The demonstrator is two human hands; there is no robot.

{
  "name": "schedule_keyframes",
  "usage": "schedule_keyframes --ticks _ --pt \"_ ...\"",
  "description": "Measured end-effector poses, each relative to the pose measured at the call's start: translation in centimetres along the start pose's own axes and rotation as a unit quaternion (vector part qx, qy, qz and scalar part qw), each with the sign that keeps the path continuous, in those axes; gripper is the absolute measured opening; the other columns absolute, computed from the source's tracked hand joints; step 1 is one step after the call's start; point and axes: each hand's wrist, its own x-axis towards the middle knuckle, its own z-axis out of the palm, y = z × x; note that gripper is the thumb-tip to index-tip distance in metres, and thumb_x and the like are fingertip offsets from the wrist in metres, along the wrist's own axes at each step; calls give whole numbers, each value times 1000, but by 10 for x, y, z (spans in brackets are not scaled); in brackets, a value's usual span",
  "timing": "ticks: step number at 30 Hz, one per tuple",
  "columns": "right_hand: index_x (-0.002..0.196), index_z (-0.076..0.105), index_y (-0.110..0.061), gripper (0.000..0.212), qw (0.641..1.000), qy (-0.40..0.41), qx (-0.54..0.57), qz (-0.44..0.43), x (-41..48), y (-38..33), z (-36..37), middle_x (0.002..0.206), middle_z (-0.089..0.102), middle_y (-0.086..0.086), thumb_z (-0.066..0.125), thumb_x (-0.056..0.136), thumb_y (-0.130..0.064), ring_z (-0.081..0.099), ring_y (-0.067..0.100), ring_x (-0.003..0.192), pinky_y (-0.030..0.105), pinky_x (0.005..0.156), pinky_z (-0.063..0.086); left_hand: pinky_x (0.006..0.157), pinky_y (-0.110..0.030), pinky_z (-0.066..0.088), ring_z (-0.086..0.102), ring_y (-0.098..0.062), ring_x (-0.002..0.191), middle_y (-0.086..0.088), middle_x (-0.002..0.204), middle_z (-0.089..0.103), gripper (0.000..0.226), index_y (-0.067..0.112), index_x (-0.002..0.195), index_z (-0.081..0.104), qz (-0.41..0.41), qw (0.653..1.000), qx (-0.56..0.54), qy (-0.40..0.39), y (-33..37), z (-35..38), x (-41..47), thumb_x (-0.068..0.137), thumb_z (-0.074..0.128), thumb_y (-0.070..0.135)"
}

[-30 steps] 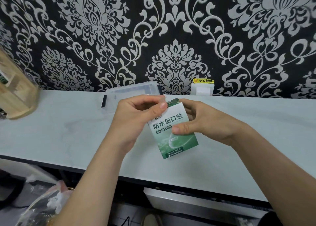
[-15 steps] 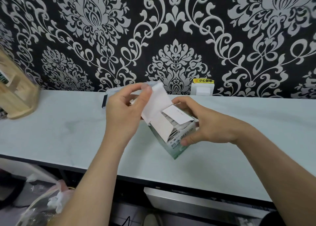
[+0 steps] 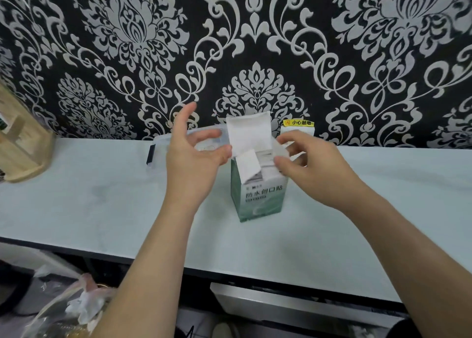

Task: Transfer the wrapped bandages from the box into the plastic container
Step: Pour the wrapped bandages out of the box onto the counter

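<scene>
**Opened box stands between the hands**

A wooden rack [image 3: 20, 153] sits far left; the plastic container [image 3: 159, 147] lies on the worktop [image 3: 102, 210] behind the left hand [image 3: 191, 164], which is spread and holds nothing; just right, the box [image 3: 260, 199] stands upright with wrapped bandages [image 3: 268, 169] on end inside; the right hand [image 3: 314, 169], nearer, curls at its side flap, grip unclear.
</scene>
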Motion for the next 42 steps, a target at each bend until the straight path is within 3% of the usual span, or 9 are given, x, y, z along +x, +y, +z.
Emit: schedule_keyframes --ticks 5,9,15,19,24,27,32,38,42 --pt "105 49 -26 32 982 69 141 105 -1 4 -4 81 59 27 64 86 -6 67 24 56 34 61 60 75 -24 53 64 -4 83 11 105 57 31 32 97 57 22 986 154 -58 4 18 -11 74 79 35" --pt "104 66 -12 18 957 5 223 188 0 10 -10 86 70 20 70 87 -11 68 17 64 27 67 57 92 -35 50 58 -14 102 14 112 54 53 39 111 60 -8 953 260 -158 0 28 -19 65 73 61" --pt "98 61 -28 28 989 -96 19 114 -7 8 -13 116 60 -5 63 84 -52 55 11 110 32 94 46 74 -51 58 69 -23 87 9 93 70 31 45 98 60 -52 987 112 -99 2 36 -20 74 52 28" --pt "137 33 -30 80 977 -160 85 111 -10 23 -7 123 60 -16 82 74 -33 57 6 113 34 97 50 63 -43 61 71 -22 80 -5 98 71 45 38 108 60 -80 989 26 -119 0 40 -22 91 46 -2" --pt "135 38 -29 74 984 -141 80 69 -8 34 -19 121 58 -14 79 77 -6 55 -5 106 4 73 47 75 -36 61 69 -19 89 -10 108 70 39 26 113 62 -117 980 -27 -158 -3 44 -23 97 41 -3" --pt "127 45 -27 70 988 -128 51 63 -9 36 -26 117 59 -14 84 72 -9 56 -5 102 7 75 47 89 -39 56 64 -23 95 -7 114 66 38 38 122 60 -81 974 75 -200 -13 43 -18 98 49 11" --pt "120 45 -29 76 997 -53 -20 56 -10 36 -44 111 51 -10 91 60 -27 53 4 97 17 71 44 77 -19 36 51 -7 86 7 97 61 17 24 98 75 233 913 326 -80 -15 49 -17 82 73 17" --pt "131 40 -26 87 996 -43 -78 30 -15 28 -44 119 39 -7 89 60 -35 46 10 104 23 81 43 71 -21 43 56 -6 72 14 78 61 10 22 90 79 130 930 276 -203 -5 57 -14 80 76 21" --pt "129 37 -30 83 987 -53 -153 -19 -18 18 -37 116 32 -11 86 62 -40 38 7 98 37 98 38 73 -28 48 61 -16 79 6 80 66 12 22 88 79 114 875 379 -279 0 49 -11 76 78 20"
